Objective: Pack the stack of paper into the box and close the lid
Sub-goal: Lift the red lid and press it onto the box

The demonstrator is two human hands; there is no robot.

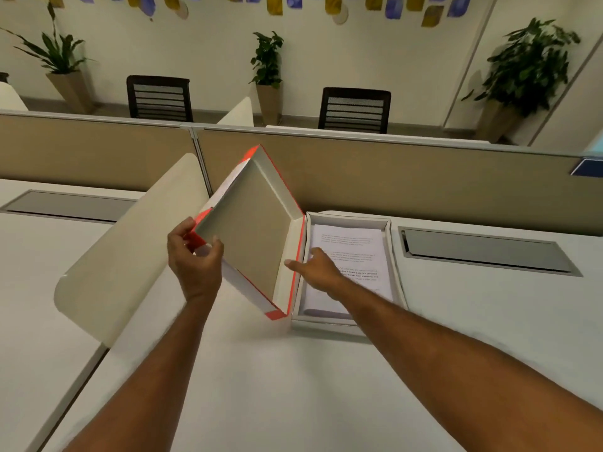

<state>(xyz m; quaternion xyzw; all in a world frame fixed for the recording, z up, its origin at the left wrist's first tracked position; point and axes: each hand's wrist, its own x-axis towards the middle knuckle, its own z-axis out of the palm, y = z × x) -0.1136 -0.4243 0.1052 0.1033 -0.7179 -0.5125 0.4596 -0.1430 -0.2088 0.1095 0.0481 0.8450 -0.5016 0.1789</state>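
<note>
A shallow white box (397, 272) lies on the desk, and the stack of printed paper (352, 252) rests flat inside it. The orange-and-white lid (251, 233) stands tilted up on its right long edge just left of the box, its grey inside facing me. My left hand (195, 259) grips the lid's raised near-left corner. My right hand (318, 267) hovers over the paper's left side with fingers spread, one finger pointing at the lid's lower edge; I cannot tell whether it touches.
A cream curved divider (130, 249) rises at the left of the white desk (261, 380). A tan partition wall (408, 177) runs behind the box. Grey cable hatches (486, 251) sit at the right and far left. Chairs and potted plants stand beyond the partition.
</note>
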